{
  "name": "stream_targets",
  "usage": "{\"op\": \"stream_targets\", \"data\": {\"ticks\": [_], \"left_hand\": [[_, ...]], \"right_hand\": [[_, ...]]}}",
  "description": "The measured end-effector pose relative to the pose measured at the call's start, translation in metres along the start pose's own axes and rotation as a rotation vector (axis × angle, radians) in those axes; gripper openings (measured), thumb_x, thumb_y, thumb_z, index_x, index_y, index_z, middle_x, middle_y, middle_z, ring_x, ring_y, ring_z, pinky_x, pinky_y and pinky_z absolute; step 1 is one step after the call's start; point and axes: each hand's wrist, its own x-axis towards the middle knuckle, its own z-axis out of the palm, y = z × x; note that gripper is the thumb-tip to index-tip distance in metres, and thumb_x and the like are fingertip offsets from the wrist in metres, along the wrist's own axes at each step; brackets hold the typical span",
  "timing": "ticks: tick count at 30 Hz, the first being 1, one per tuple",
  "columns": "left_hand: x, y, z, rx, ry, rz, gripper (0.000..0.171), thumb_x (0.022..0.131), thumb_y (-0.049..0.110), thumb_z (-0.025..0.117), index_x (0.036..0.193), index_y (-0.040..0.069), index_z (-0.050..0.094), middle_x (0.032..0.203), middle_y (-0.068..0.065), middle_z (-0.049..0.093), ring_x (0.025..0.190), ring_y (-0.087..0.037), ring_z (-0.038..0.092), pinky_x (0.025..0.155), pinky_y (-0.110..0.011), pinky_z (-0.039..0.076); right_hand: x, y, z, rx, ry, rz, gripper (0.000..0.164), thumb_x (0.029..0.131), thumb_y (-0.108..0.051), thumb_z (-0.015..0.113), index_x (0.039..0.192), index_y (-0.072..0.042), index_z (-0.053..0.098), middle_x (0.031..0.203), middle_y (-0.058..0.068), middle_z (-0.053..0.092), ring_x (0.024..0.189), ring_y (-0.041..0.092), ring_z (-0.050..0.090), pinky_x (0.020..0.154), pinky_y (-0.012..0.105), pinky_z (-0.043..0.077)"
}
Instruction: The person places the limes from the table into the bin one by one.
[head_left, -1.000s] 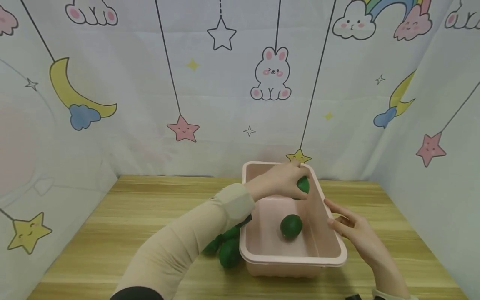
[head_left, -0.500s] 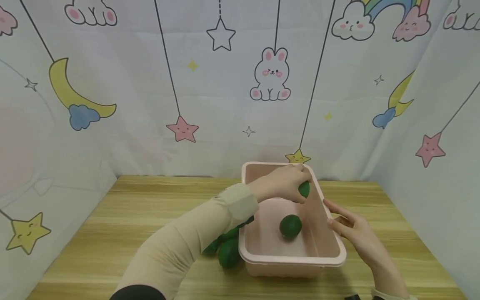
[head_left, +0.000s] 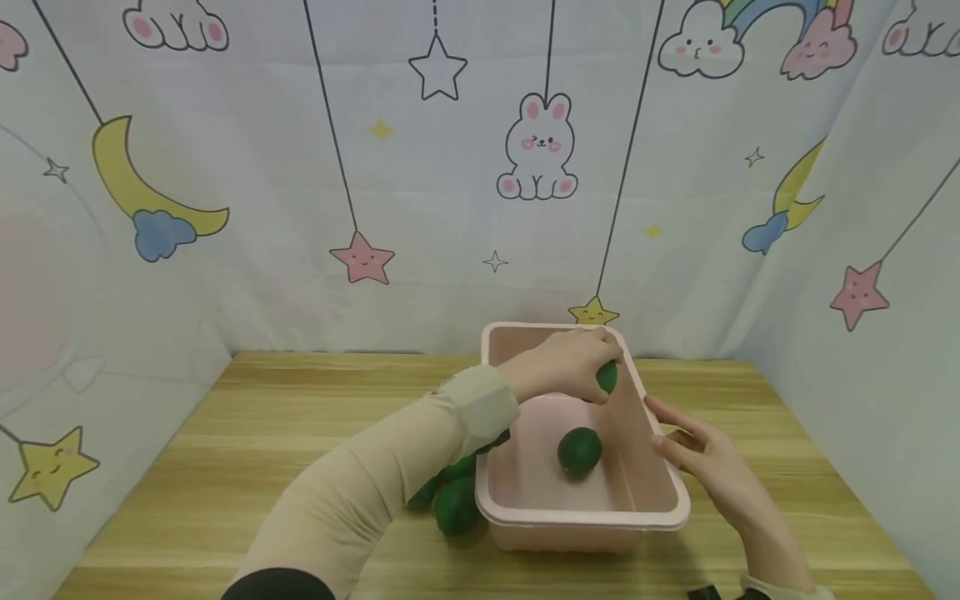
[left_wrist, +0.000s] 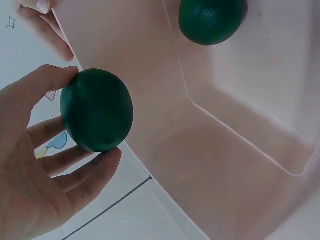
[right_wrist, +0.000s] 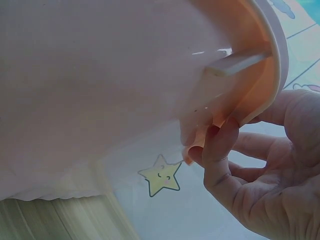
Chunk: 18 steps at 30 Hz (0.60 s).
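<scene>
My left hand (head_left: 566, 364) is over the far part of a pale pink plastic bin (head_left: 581, 518). It holds a dark green oval fruit (left_wrist: 97, 110) between the thumb and fingertips, near the bin's right wall. A second green fruit (head_left: 580, 452) lies on the bin floor. My right hand (head_left: 705, 454) grips the bin's right rim from outside, and the right wrist view has its fingers (right_wrist: 220, 150) curled against the underside of the rim. The bin looks tilted, its far end higher.
Several more green fruits (head_left: 456, 507) lie on the wooden table (head_left: 315, 408) against the bin's left side, partly hidden by the left sleeve (head_left: 375, 475). A white cloth (head_left: 420, 208) printed with stars, moons and rabbits hangs behind and along both sides.
My left hand has dipped slightly with the fruit and shifted a little toward the bin's right wall. The right hand keeps its grip on the rim, and the bin has hardly moved.
</scene>
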Motion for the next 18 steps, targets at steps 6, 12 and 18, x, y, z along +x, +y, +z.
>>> {"op": "stream_targets", "data": {"ticks": [6,12,18], "left_hand": [[0.0022,0.0011,0.0008,-0.002,-0.014,-0.01,0.05,0.087,0.033,0.066,0.134,0.021,0.053,0.138,0.001,0.05,0.107,-0.011,0.054,0.079,-0.024,0.05],[0.0038,0.0014,-0.0014,-0.006,0.007,-0.049,0.041,0.092,0.034,0.058,0.131,0.023,0.057,0.133,0.0,0.054,0.113,-0.014,0.056,0.085,-0.03,0.053],[0.0026,-0.0001,-0.0022,-0.045,0.008,-0.058,0.041,0.09,0.033,0.062,0.13,0.022,0.057,0.131,0.0,0.055,0.11,-0.013,0.057,0.085,-0.03,0.053]], "right_hand": [[0.0003,0.0003,-0.0001,0.015,-0.009,-0.002,0.057,0.098,-0.026,0.055,0.15,-0.014,0.034,0.148,0.021,0.038,0.1,0.0,0.062,0.083,0.024,0.052],[0.0022,0.0004,0.0006,0.004,0.004,-0.015,0.056,0.098,-0.025,0.055,0.149,-0.011,0.036,0.139,0.016,0.048,0.098,0.0,0.062,0.082,0.023,0.052],[0.0022,0.0014,-0.0001,0.016,0.006,-0.015,0.056,0.098,-0.023,0.055,0.148,-0.008,0.036,0.119,-0.009,0.058,0.096,0.002,0.063,0.081,0.025,0.054]]}}
